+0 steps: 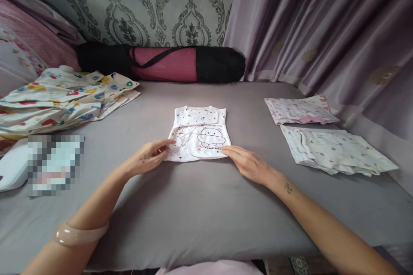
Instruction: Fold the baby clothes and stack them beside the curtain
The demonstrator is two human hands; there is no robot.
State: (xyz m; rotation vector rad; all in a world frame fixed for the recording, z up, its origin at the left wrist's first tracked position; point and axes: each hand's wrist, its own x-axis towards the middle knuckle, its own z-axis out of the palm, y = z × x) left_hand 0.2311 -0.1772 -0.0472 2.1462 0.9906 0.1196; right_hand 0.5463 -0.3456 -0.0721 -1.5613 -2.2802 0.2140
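The left hand's (146,158) index finger is extending over the garment's (200,132) lower-left edge, its other fingers curling beside it; whether they are pinching cloth cannot be told. The right hand's (251,166) fingers are lying straight and close together, tips touching the lower-right corner; its thumb is not showing.

The garment is lying folded at mid-frame, between the hands. Both hands are touching it, so neither is nearer. From the fingertips, most of the cloth is extending toward the top of the frame. It is spanning more left to right than top to bottom, but foreshortening is leaving the true long axis uncertain. A fold line is running crosswise above the animal print.

Outward on the grey sheet (190,206), two folded cloths, pink-print (295,110) and pale (348,151), are lying at right; multicoloured clothes (69,101) are lying loosely at left.
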